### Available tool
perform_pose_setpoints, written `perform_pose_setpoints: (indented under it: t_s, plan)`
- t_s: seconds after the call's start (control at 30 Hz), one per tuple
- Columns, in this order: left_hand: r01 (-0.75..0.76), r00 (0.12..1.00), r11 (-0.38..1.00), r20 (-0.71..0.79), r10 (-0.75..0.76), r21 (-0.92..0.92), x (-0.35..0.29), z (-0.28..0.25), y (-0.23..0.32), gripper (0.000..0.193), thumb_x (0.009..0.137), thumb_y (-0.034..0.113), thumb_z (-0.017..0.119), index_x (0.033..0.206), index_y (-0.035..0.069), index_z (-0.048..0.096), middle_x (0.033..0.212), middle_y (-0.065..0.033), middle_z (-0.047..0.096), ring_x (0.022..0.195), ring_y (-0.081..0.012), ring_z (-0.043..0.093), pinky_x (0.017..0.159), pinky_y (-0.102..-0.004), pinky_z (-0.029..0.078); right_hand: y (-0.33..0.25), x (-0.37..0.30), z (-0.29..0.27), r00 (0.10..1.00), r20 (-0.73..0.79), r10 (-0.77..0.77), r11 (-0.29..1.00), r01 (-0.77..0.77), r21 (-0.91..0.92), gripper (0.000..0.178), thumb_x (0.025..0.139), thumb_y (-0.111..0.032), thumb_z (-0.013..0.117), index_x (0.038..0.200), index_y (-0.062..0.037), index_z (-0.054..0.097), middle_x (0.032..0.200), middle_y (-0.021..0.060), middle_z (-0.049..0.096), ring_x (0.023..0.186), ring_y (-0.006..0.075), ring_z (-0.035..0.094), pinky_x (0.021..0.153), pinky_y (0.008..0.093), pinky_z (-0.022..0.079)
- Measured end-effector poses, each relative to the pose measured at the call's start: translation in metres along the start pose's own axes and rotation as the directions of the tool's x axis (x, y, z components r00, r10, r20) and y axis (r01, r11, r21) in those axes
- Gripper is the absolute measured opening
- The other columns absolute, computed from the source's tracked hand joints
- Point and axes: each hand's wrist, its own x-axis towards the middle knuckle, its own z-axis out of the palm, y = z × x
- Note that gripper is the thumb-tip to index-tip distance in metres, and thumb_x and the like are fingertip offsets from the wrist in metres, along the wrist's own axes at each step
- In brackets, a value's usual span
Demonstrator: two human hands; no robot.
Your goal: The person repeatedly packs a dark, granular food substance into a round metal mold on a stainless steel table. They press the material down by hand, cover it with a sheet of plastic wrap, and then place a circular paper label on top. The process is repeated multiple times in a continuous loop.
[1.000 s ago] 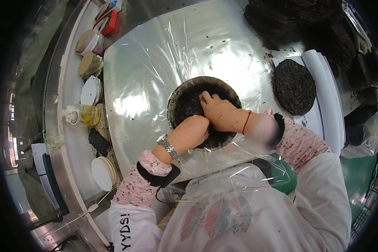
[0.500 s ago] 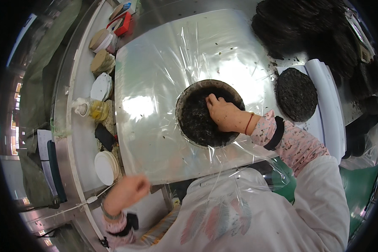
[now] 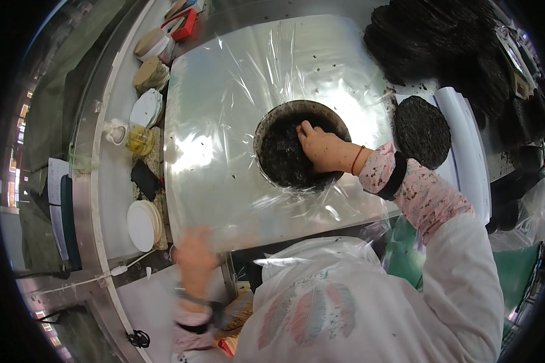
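My right hand (image 3: 324, 148) reaches down into a round bowl-like container (image 3: 271, 113) with a worn brown rim. Its fingers are bent and drawn together against dark, flaky material (image 3: 281, 160) inside; whatever they hold, if anything, is hidden. Under the container lies a clear plastic sheet (image 3: 218, 187) with small dark crumbs on it. My left hand (image 3: 195, 254) is smeared by motion near the sheet's front left corner, so its fingers cannot be made out. A flat dark round cake of similar material (image 3: 422, 132) lies to the right.
Dark stacked rounds (image 3: 424, 36) fill the far right, beside a white roll (image 3: 463, 151). Along the left stand stacked pale discs (image 3: 142, 225), a black object (image 3: 145, 179), a bottle of yellow liquid (image 3: 138, 140) and a red box (image 3: 184, 25). A white cable (image 3: 118, 270) runs at the lower left.
My left hand has swung to the right and slightly down the picture, now more blurred. My right hand stays in the container, its position there much the same. The view has shifted slightly.
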Motion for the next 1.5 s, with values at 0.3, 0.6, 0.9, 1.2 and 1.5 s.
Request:
perform_pose_setpoints:
  t_s: [0.3,0.6,0.9,1.2,1.5]
  plan:
    - [-0.573,0.817,0.813,0.003,0.576,-0.102,0.057,-0.037,0.112,0.106,0.078,0.039,0.085,0.160,0.004,0.027,0.162,-0.0322,0.025,0.151,-0.0507,0.024,0.115,-0.0738,0.018,0.000,-0.001,0.002,1.000,-0.020,0.003,1.000,-0.003,0.006,0.076,0.074,-0.007,0.076,0.136,0.0202,0.044,0.133,0.0277,0.045,0.106,0.0425,0.061,0.086,0.0447,0.060]
    - [-0.752,0.639,0.564,-0.167,0.751,-0.342,0.074,-0.029,0.169,0.047,0.080,0.007,0.069,0.126,0.000,0.064,0.107,-0.0093,0.069,0.080,-0.0233,0.072,0.068,-0.0291,0.058,-0.008,-0.018,0.004,0.998,-0.048,0.051,0.999,-0.051,0.014,0.081,0.073,-0.007,0.078,0.139,0.0206,0.041,0.131,0.0271,0.045,0.106,0.0419,0.062,0.085,0.0443,0.060]
    - [-0.741,0.667,0.662,0.010,0.745,0.111,0.119,0.018,0.128,0.039,0.089,0.013,0.065,0.125,-0.001,0.066,0.085,-0.0037,0.059,0.074,-0.0166,0.059,0.063,-0.0349,0.051,-0.010,-0.019,0.000,0.997,-0.002,0.083,0.996,-0.083,0.027,0.081,0.072,-0.007,0.078,0.139,0.0194,0.042,0.133,0.0257,0.044,0.107,0.0397,0.061,0.087,0.0425,0.060]
    - [-0.627,0.589,0.622,0.238,0.773,-0.468,0.067,0.085,0.127,0.043,0.095,0.018,0.063,0.133,0.000,0.061,0.104,-0.0129,0.072,0.084,-0.0300,0.072,0.070,-0.0404,0.057,-0.009,-0.026,-0.003,0.999,-0.012,-0.031,0.999,0.030,-0.018,0.087,0.072,-0.015,0.083,0.141,0.0184,0.042,0.135,0.0261,0.046,0.107,0.0390,0.061,0.087,0.0403,0.059]
    - [0.052,0.792,0.888,-0.523,-0.315,-0.457,0.267,0.074,0.013,0.047,0.098,0.028,0.072,0.129,-0.005,0.060,0.116,-0.0205,0.070,0.106,-0.0311,0.069,0.092,-0.0418,0.053,-0.022,-0.009,-0.006,0.958,-0.230,-0.170,0.978,0.136,-0.158,0.084,0.082,-0.059,0.072,0.150,-0.0147,0.050,0.142,0.0124,0.052,0.122,0.0334,0.053,0.082,0.0499,0.052]
